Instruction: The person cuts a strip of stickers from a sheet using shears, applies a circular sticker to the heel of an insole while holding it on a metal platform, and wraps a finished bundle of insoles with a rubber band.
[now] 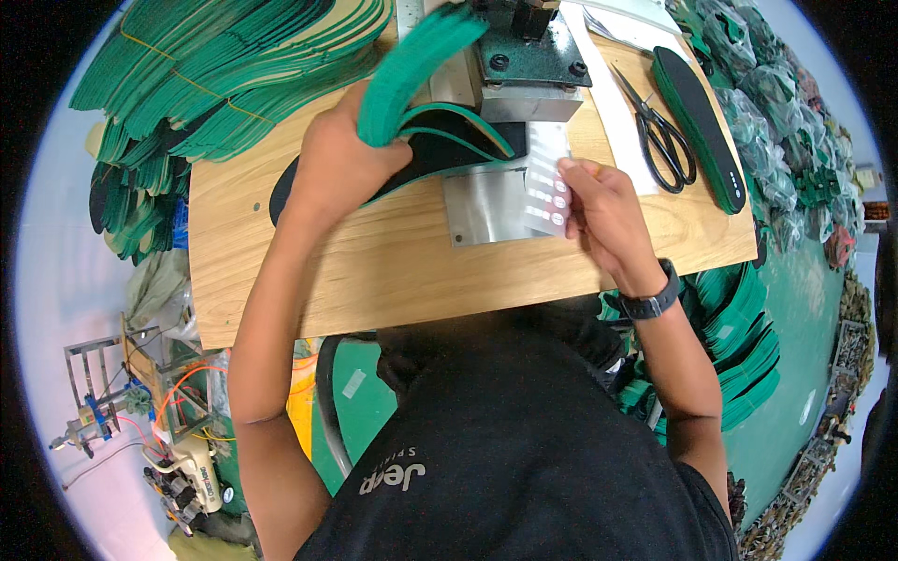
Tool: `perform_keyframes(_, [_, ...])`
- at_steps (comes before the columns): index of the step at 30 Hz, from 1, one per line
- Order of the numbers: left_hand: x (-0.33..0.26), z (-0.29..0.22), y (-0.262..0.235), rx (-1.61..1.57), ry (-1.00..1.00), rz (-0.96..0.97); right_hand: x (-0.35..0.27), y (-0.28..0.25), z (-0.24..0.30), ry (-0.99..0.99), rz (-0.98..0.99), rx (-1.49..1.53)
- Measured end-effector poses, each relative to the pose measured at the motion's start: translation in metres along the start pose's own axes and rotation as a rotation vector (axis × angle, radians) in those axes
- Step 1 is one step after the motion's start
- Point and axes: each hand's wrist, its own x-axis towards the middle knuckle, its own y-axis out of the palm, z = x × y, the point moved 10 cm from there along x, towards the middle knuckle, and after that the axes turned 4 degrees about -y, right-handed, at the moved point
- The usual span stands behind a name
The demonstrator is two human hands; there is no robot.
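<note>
Across a wooden table (253, 290), green insoles (150, 89) are lying stacked, a yellow band (201, 82) apparently keeping them together. The left hand (337, 168) is gripping a bent green bundle (407, 75) beside the press (533, 65); a black insole (435, 157) is reaching over the metal plate (485, 210), seemingly for support. The right hand (606, 210) is pinching a translucent sheet (544, 201) by its edge, leaving its markings uncovered.

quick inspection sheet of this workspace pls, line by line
Surface: wooden table, metal plate by the press block
Job's things: green-and-black insoles, translucent label sheet
Hands: left hand holds insoles; right hand pinches the sheet
Clutter: scissors and a lone insole at right; insole stack at upper left
Cables: orange cable or hose at lower left
Surroundings: plastic bags and green floor at right
</note>
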Motion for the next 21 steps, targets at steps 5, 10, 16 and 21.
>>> perform_keyframes(5, [-0.012, 0.002, -0.026, -0.256, -0.051, -0.106, 0.012, 0.021, -0.008, 0.061, 0.111, -0.216])
perform_keyframes(10, [-0.012, 0.004, -0.031, -0.295, 0.046, -0.130, 0.014, 0.024, -0.007, 0.078, 0.113, -0.265])
perform_keyframes(16, [-0.013, 0.002, -0.032, -0.296, 0.068, -0.142, 0.015, 0.024, -0.008, 0.079, 0.104, -0.269])
perform_keyframes(21, [-0.014, 0.001, -0.034, -0.301, 0.060, -0.161, 0.017, 0.024, -0.009, 0.062, 0.123, -0.286])
